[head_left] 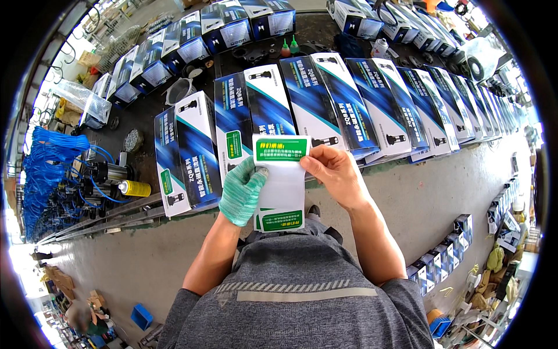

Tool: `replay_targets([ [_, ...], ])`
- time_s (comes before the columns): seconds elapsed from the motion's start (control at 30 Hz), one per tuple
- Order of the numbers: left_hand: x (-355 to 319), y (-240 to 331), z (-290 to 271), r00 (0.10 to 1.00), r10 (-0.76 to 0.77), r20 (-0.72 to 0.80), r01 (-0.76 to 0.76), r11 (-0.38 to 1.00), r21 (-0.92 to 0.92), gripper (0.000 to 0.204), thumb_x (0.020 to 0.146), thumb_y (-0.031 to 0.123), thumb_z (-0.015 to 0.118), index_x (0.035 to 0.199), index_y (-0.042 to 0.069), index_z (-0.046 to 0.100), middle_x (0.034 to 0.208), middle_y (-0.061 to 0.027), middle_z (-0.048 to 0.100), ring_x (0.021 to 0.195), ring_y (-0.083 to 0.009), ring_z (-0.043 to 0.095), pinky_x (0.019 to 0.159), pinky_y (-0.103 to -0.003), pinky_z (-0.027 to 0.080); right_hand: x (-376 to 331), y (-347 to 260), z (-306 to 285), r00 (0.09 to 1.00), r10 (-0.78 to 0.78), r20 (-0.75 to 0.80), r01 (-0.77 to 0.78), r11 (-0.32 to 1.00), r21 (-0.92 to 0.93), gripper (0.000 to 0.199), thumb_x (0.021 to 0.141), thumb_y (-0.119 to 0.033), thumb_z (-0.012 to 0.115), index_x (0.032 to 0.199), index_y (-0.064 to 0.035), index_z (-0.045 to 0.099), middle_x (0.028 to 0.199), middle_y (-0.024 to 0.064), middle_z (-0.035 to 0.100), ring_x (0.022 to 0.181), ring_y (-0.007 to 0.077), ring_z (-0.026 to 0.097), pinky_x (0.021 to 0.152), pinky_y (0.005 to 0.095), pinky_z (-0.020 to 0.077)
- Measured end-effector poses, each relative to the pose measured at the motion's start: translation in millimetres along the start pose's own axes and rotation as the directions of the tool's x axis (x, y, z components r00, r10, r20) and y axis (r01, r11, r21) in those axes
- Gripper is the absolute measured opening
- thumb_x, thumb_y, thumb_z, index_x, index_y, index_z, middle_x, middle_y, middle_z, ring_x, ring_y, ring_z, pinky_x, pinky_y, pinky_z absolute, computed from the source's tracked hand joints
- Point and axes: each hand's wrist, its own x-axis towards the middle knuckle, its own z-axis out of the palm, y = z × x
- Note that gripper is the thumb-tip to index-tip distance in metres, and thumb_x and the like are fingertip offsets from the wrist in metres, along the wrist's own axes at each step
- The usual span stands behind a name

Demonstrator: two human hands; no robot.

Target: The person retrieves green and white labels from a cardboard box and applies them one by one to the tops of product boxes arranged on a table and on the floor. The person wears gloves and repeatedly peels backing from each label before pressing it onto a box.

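**Label strip handling: risks and position**

The left hand (pixel 243 192), in a green knitted glove, is closed on the left edge of a white backing strip (pixel 283 186). The bare right hand (pixel 332 173) pinches the right end of the green label (pixel 281 149) at the top of that strip. A second green label (pixel 281 220) sits at the lower end of the strip.

Probable faults from this position:
- The top label may crease or fold onto itself, because only one end is pinched while the strip hangs loose below.
- The adhesive may catch on the knitted glove, since the gloved fingers lie just beside the label's left end.
- The strip may slip or twist, as it is supported along one edge only.

Position: the strip hangs upright between both hands, in front of the torso and above the near edge of the desk (pixel 139 119). Just beyond it lies a row of blue-and-white boxes (pixel 264 107); some near boxes already carry a green label. A yellow spray can (pixel 135 188) lies well apart to the left.
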Motion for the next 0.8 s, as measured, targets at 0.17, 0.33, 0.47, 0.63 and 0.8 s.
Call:
replay_targets([
  [0.17,-4.4,7.5,1.5,0.996,0.084,-0.016,-0.085,0.988,-0.131,0.026,0.1,0.011,0.068,0.125,0.006,0.073,0.105,0.0001,0.074,0.093,-0.0066,0.064,0.086,-0.024,0.052,-3.0,-1.6,6.2,0.997,0.072,0.023,-0.075,0.97,0.23,0.023,0.1,-0.019,0.074,0.105,0.0035,0.072,0.087,0.0005,0.071,0.081,0.0041,0.06,0.072,0.0212,0.0485],
  [0.33,-1.8,5.7,-3.6,0.988,0.106,-0.11,-0.119,0.986,-0.116,0.017,0.101,0.014,0.072,0.115,0.005,0.075,0.097,0.0033,0.072,0.084,-0.0029,0.061,0.076,-0.02,0.051,-6.3,5.1,2.4,0.996,0.084,0.031,-0.089,0.979,0.181,0.02,0.099,-0.013,0.073,0.109,0.0029,0.069,0.088,0.001,0.07,0.079,0.0052,0.06,0.072,0.0217,0.048],
  [0.47,-2.8,16.1,-1.3,0.982,0.164,-0.095,-0.146,0.973,0.179,0.017,0.099,0.014,0.074,0.111,0.002,0.075,0.085,0.0053,0.065,0.074,-0.0014,0.051,0.068,-0.019,0.045,-7.2,10.0,3.3,0.978,-0.192,-0.08,0.186,0.98,-0.076,0.039,0.095,-0.006,0.074,0.128,-0.0044,0.054,0.091,0.0027,0.067,0.08,0.0069,0.059,0.07,0.0231,0.046],
  [0.63,-2.8,9.1,1.7,0.975,0.16,-0.152,-0.138,0.98,0.145,0.017,0.099,0.016,0.075,0.109,0.003,0.075,0.081,0.006,0.061,0.072,-0.0023,0.046,0.065,-0.021,0.041,-6.4,-4.0,8.9,0.932,-0.362,0.021,0.363,0.931,-0.044,0.042,0.094,0.002,0.071,0.129,-0.007,0.051,0.096,0.0017,0.066,0.085,0.0072,0.059,0.072,0.0239,0.0465],
  [0.8,-5.5,7.0,0.5,0.986,0.099,-0.135,-0.11,0.991,-0.078,0.02,0.1,0.019,0.072,0.11,0.003,0.076,0.088,0.0034,0.068,0.077,-0.0035,0.054,0.07,-0.021,0.045,-5.6,2.1,8.2,0.95,-0.312,0.023,0.313,0.95,-0.017,0.039,0.093,0.006,0.069,0.127,-0.0069,0.055,0.096,0.002,0.07,0.083,0.007,0.06,0.071,0.0239,0.0466],
])
